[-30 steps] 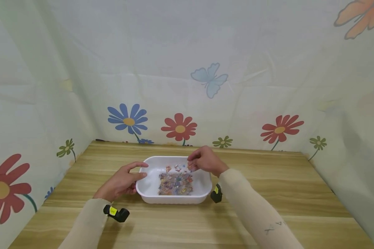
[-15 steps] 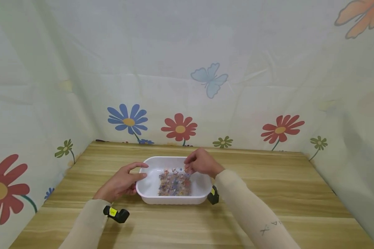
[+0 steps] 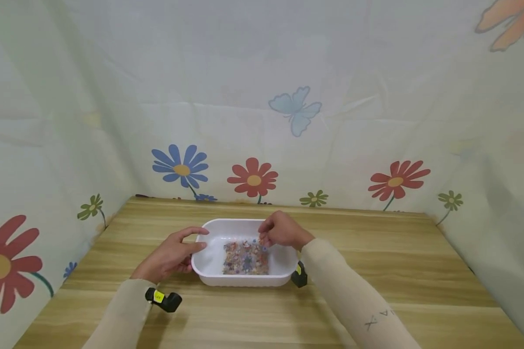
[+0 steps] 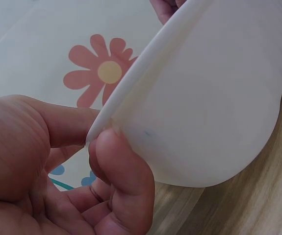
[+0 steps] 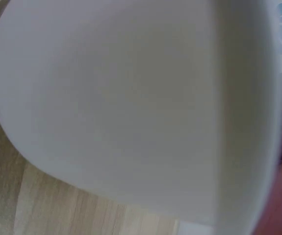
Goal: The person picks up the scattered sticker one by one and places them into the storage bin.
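A white plastic tray [image 3: 209,264] stands in front of me on the table. In it lies a flat patch of small multicoloured prints [image 3: 246,259], seemingly on clear plastic. My left hand [image 3: 172,254] grips the tray's left end; in the left wrist view its thumb and fingers [image 4: 123,171] pinch the rim from both sides. Over the tray's far right part, my right hand [image 3: 284,230] pinches a thin clear piece with small coloured prints [image 3: 262,239]. The right wrist view shows mostly the tray's outer wall [image 5: 121,112], with a blurred part of the hand beyond the rim.
The wooden table [image 3: 367,271] extends around the tray on all sides. Behind it hangs a pale curtain [image 3: 227,106] printed with flowers and butterflies. A black wrist camera [image 3: 168,300] sits on the left wrist, another [image 3: 300,275] on the right, close to the tray.
My right hand has shifted slightly left and lower, and the clear printed piece has come down closer to the patch in the tray. The left hand keeps its grip.
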Motion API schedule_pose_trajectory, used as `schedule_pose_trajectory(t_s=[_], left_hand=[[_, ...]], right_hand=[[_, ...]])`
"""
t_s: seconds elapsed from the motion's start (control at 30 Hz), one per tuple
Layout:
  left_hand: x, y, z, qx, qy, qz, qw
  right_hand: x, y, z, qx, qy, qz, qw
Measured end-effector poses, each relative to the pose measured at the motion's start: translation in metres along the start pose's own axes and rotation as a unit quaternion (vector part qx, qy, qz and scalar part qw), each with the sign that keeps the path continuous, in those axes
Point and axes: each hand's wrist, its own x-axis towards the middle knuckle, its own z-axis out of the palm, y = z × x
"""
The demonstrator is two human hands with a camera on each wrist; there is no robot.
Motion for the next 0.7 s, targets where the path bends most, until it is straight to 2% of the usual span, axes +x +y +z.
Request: schedule_pose_trajectory(t_s=[0.13, 0.33, 0.57, 0.7], left_hand=[[0.0011, 0.002, 0.0007, 0.006, 0.005, -0.002, 1.0], [0.0012, 0.0016, 0.0013, 0.013, 0.011, -0.008, 0.9998], [0.0013, 0.0032, 0.0016, 0.014, 0.014, -0.007, 0.9998], [0.0014, 0.0053, 0.0003, 0.025, 0.011, 0.001, 0.9996]], right_hand=[[0.0001, -0.001, -0.0006, -0.014, -0.002, 0.005, 1.0], [-0.0015, -0.0022, -0.0017, -0.073, 0.004, 0.002, 0.997], [-0.0037, -0.0061, -0.0038, -0.16, 0.026, -0.009, 0.987], [-0.006, -0.0084, -0.0072, -0.186, 0.034, -0.014, 0.982]])
